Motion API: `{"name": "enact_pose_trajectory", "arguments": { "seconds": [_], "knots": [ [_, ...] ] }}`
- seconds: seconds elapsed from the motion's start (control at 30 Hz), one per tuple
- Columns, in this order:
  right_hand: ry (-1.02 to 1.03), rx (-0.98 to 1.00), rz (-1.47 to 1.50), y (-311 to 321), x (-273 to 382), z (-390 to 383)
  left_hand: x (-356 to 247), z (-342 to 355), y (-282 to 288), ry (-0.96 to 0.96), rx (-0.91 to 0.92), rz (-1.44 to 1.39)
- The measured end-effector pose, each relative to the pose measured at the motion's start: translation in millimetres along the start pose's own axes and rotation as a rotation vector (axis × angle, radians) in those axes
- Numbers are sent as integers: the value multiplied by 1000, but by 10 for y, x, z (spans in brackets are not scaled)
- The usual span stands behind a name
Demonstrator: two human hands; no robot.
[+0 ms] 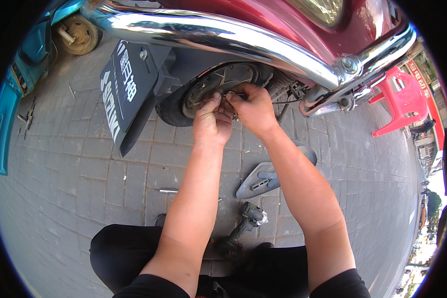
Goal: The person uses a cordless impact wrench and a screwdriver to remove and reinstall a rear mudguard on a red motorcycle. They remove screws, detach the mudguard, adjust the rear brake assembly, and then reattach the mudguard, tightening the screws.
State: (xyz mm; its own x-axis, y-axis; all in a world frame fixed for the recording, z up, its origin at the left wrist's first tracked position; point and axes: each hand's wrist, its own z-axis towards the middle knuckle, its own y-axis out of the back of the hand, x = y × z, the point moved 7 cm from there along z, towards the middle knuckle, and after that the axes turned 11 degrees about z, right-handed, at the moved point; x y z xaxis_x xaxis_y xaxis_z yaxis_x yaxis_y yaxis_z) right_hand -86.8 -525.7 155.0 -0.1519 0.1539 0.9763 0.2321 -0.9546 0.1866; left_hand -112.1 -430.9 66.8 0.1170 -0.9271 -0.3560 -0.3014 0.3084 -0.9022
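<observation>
My left hand [214, 120] and my right hand [253, 110] meet in front of the wheel [187, 102] of a dark red motorbike [263, 22]. Both are closed in a pinch, fingertips almost touching, around a thin metal rod [226, 96] beside the wheel hub. The small part at its end is mostly hidden by my fingers. Behind them shows the round grey hub [211, 84]. A black cable [292, 101] runs to the right of my right hand, towards the engine.
A chrome bar [208, 31] crosses above my hands. The black mudflap [129, 94] hangs at left. On the paving lie a cordless impact wrench [243, 223], a metal socket bar [168, 190] and a grey sandal-like piece [259, 180]. A red plastic stool [401, 102] stands right.
</observation>
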Motion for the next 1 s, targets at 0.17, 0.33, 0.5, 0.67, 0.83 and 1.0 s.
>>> {"name": "enact_pose_trajectory", "arguments": {
  "seconds": [0.17, 0.33, 0.5, 0.67, 0.83, 1.0],
  "knots": [
    [127, -4, -292, -166, 195, 197, 85, 272, -86, 97, 49, -239],
    [123, 59, -489, -247, 239, 309, 104, 399, -38, 138, 77, -329],
    [112, 13, -540, -303, 230, 332, 37, 400, -168, 139, 278, -457],
    [323, 65, -579, -457, 358, 282, -11, 381, -137, 147, 1, -418],
    [307, 22, -656, -494, 297, 316, -89, 282, -168, 145, -6, -180],
    [339, -41, -609, -500, 333, 309, -69, 353, -21, 183, -96, -176]
  ]
}}
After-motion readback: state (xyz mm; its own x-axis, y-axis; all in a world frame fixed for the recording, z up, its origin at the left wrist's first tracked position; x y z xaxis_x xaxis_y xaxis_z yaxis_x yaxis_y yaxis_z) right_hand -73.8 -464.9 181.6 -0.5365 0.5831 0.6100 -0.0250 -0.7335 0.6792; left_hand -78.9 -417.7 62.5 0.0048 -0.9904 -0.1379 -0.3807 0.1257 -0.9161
